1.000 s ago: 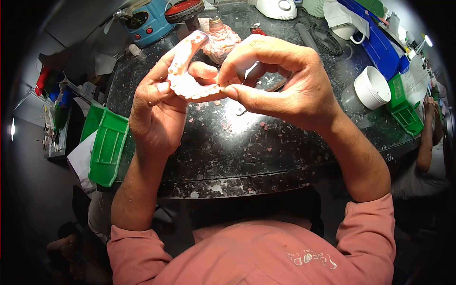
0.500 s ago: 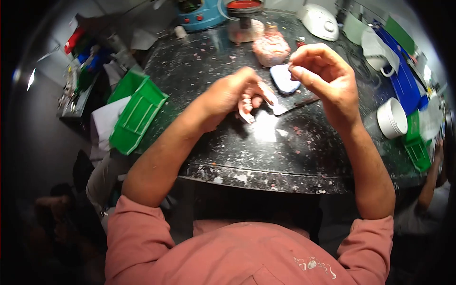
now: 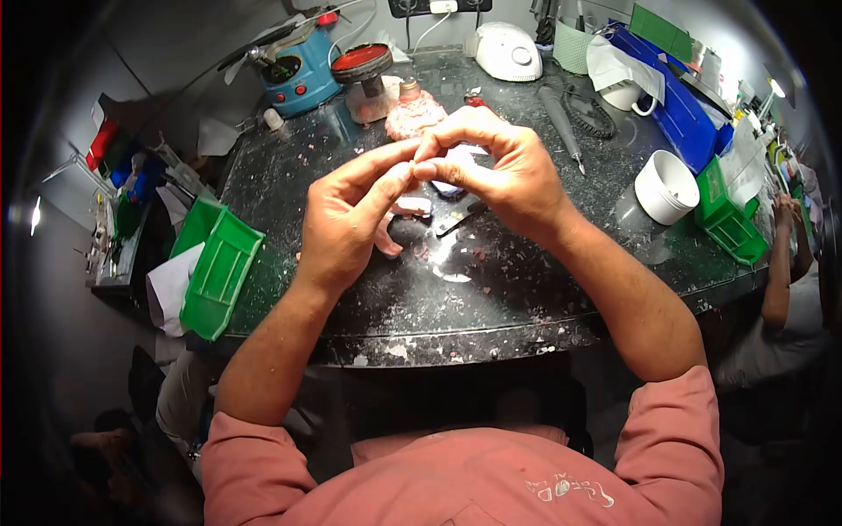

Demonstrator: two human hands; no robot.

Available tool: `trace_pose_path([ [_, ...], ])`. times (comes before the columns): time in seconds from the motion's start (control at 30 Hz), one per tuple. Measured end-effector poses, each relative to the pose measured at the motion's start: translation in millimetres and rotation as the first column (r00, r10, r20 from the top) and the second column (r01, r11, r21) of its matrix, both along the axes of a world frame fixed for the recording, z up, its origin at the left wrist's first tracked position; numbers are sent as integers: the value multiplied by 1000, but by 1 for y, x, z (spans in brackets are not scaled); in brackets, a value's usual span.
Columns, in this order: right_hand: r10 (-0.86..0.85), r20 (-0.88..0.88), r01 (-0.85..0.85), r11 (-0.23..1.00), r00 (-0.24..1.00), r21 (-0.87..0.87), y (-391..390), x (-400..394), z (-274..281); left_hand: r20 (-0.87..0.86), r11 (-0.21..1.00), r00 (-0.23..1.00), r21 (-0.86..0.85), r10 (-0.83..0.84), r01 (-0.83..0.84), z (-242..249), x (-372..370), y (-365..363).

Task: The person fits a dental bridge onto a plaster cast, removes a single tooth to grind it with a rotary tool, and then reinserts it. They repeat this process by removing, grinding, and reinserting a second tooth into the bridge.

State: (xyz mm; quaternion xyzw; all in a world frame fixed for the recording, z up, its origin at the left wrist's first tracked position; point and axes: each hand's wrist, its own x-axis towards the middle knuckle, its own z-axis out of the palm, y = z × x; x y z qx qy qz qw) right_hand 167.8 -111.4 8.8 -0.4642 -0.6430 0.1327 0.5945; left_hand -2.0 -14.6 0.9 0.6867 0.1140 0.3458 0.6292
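My left hand (image 3: 355,210) and my right hand (image 3: 495,175) meet over the dark bench, thumbs and index fingertips pinched together. Whatever sits between the fingertips is too small to make out. Below the left fingers, partly hidden by that hand, a pink dental piece (image 3: 388,241) lies on the bench. A knife or spatula (image 3: 454,221) rests beside it, under the right hand. Behind the right fingers a white and blue pad (image 3: 447,188) is partly covered.
Behind the hands stand a lumpy pink jar (image 3: 416,114), a burner stand (image 3: 361,61) and a blue machine (image 3: 298,79). A handpiece (image 3: 564,127), white cup (image 3: 667,188) and green trays (image 3: 221,267) flank them. Another person's arm (image 3: 779,263) is at far right.
The pink dental piece has left my left hand and now lies on the bench. Both hands have come together at the fingertips. The view has shifted, showing more of the bench's right and back.
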Motion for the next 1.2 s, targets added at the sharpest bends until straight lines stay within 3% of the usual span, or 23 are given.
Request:
trace_pose_path([
  [0.1,-18,5,18,1000,1000,-2,-2,0,3,59,995,998,-99,-18,24,0,-2,-4],
  [0.17,-14,55,14,1000,998,9,-2,3,4,135,976,983,-160,-124,145,1,-4,-4],
  [0.3,-47,162,39,998,986,56,-5,1,4,85,976,992,-191,-93,108,1,-8,0],
  [0.4,-8,31,7,999,999,36,-4,2,6,215,938,967,-285,-136,195,0,-7,1],
  [0.47,-122,-72,128,989,990,72,3,20,11,305,907,939,-330,-159,261,0,-8,1],
  [0.53,-320,-96,314,947,943,-67,3,72,10,330,906,925,-304,-190,295,-2,-10,4],
  [0.57,-436,-41,424,890,899,-168,2,104,5,356,905,908,-274,-219,326,-2,-10,5],
  [0.6,-615,271,673,672,740,-309,-4,111,14,357,904,908,-275,-220,327,-1,-10,5],
  [0.63,-643,580,866,374,500,-331,-10,115,22,386,898,892,-264,-235,351,0,-10,3],
  [0.7,-442,803,915,134,399,-381,-16,142,0,416,895,876,-253,-244,369,2,-11,1],
  [0.77,-384,830,911,84,405,-405,-16,144,-7,434,907,874,-238,-220,347,4,-10,-1],
  [0.83,-359,750,829,167,555,-533,-9,155,-11,437,904,871,-241,-225,354,4,-11,0],
  [0.9,-398,718,819,213,571,-533,-3,169,-22,434,901,874,-252,-220,352,5,-13,0],
  [0.93,-565,223,511,423,794,-748,-4,170,-22,439,904,874,-255,-208,343,6,-13,0],
  [0.97,-553,-344,155,666,759,-729,-6,170,-23,443,906,875,-262,-194,333,7,-13,0],
  [1.0,-488,-643,157,850,590,-502,-1,141,-15,442,906,877,-266,-188,328,8,-13,-1],
  [1.03,-304,-771,97,948,560,-304,2,134,-10,447,905,876,-273,-181,326,9,-13,-1],
  [1.1,-43,-769,67,998,638,0,1,101,9,447,906,879,-284,-166,315,9,-13,-1],
  [1.17,96,-550,-34,992,830,121,-8,75,22,443,900,880,-294,-169,321,7,-13,-2],
  [1.2,89,-462,10,978,883,208,-12,49,28,441,897,881,-302,-170,324,7,-13,-2],
])
